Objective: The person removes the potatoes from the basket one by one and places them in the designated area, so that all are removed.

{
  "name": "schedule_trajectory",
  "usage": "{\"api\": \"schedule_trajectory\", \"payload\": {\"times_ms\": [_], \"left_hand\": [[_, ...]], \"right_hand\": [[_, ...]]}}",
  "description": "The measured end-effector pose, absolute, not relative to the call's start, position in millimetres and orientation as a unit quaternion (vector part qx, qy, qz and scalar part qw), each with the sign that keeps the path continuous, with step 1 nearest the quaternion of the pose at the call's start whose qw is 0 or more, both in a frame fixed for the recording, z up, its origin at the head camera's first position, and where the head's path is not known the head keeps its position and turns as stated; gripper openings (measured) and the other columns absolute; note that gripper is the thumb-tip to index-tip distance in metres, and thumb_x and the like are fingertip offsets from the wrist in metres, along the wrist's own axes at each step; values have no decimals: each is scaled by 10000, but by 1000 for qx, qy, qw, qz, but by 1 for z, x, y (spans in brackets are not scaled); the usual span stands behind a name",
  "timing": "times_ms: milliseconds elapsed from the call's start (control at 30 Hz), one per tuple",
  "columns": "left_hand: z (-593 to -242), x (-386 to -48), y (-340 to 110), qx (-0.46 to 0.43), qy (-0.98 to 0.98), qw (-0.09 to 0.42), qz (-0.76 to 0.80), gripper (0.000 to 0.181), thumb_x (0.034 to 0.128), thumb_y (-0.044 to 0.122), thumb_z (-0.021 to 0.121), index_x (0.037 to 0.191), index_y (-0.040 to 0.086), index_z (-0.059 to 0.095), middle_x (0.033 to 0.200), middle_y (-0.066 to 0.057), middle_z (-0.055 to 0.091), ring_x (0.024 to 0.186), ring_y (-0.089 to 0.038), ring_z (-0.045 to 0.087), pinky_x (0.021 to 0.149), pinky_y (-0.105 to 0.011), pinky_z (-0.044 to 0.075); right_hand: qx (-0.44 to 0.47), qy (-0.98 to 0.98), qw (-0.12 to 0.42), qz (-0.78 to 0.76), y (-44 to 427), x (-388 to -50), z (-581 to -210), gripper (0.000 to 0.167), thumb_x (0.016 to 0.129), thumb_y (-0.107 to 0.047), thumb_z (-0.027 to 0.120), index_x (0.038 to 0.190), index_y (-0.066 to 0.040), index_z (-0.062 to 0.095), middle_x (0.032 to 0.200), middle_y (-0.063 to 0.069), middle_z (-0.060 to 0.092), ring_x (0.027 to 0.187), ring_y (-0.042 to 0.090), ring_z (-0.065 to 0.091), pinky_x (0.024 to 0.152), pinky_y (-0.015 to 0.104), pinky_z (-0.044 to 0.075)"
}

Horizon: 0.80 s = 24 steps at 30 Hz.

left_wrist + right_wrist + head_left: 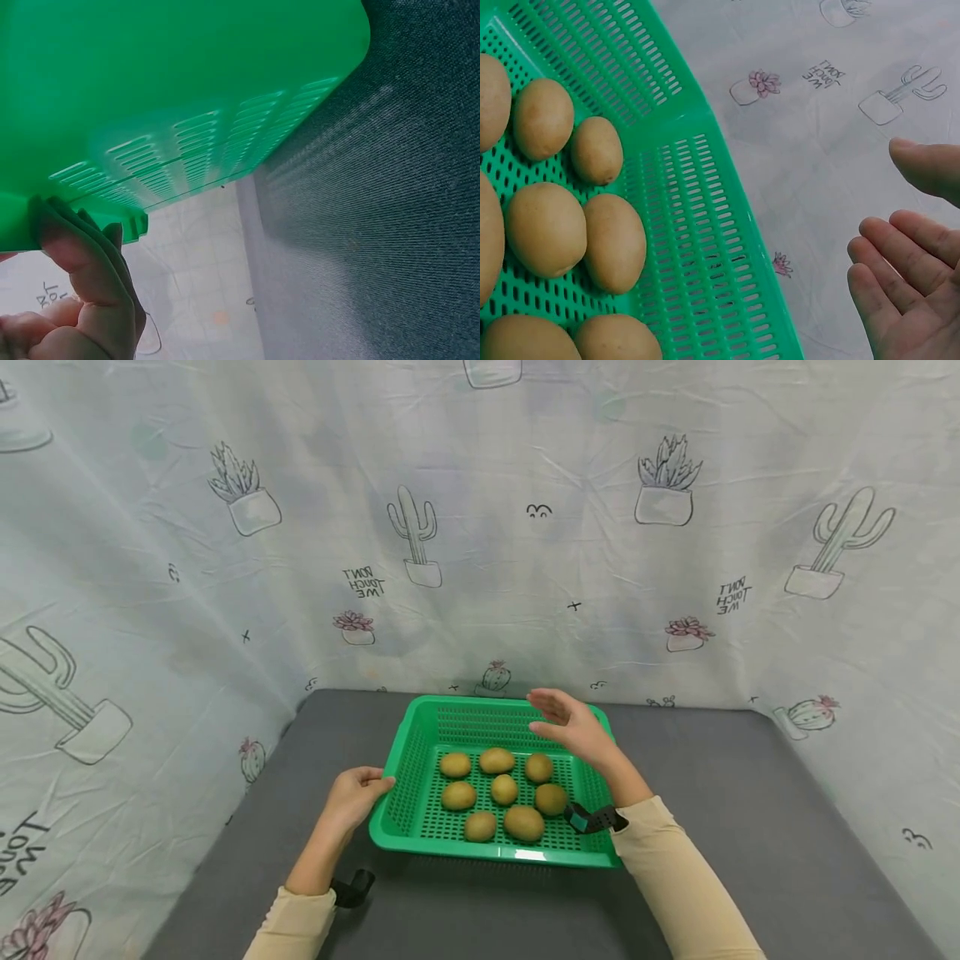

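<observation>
Above table (750,827), left fingers (79,255) grip basket (450,847), right (904,256) extend.

Beige sleeves (682,877); black wrist straps (602,818), one marked teal.

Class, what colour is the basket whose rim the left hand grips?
The basket is bright green, seen best in the head view.
</observation>
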<state>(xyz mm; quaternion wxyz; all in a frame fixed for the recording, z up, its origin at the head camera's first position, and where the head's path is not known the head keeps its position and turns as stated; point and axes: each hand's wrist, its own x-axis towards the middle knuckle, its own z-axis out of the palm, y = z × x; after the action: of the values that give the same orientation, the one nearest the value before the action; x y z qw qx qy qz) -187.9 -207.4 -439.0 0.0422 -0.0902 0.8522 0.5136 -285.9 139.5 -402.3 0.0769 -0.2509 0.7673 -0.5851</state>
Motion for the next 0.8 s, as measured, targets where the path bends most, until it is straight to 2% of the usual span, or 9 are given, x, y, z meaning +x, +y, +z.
{"api": "schedule_trajectory", "payload": {"times_ms": [233, 400, 567, 800], "left_hand": [[-439, -188, -208, -91, 854, 43, 510, 487, 956, 205, 561, 1324, -101, 470, 1282, -301, 491, 1187, -431, 478, 935, -533, 423], [-439, -188, -207, -89, 854, 42, 512, 477, 959, 195, 557, 1321, -104, 471, 1251, -295, 509, 1162, -417, 498, 923, -524, 429], [-440, -190, -207, -88, 849, 46, 518, 490, 962, 209, 553, 1335, -94, 460, 1273, -291, 493, 1185, -418, 480, 944, -525, 420], [-442, -189, -209, -89, 850, 46, 517, 491, 963, 208, 551, 1344, -84, 453, 1307, -292, 474, 1204, -417, 469, 953, -525, 418]], "right_hand": [[-239, 750, 105, -607, 136, -296, -412, 572, 922, -171, 638, 1418, -38, 385, 1459, 210, 385, 1359, 350, 357, 1125, 457, 276], [-233, 744, 139, -610, 138, -301, -419, 615, 922, -170, 636, 1436, 0, 345, 1470, 204, 369, 1376, 351, 329, 1124, 468, 273], [-229, 757, 171, -588, 143, -304, -423, 616, 917, -157, 640, 1437, -3, 349, 1475, 208, 364, 1380, 365, 317, 1071, 495, 347], [-212, 787, 181, -551, 147, -304, -428, 550, 934, -46, 579, 1425, 45, 349, 1451, 243, 383, 1346, 399, 355, 1026, 485, 400]]}}
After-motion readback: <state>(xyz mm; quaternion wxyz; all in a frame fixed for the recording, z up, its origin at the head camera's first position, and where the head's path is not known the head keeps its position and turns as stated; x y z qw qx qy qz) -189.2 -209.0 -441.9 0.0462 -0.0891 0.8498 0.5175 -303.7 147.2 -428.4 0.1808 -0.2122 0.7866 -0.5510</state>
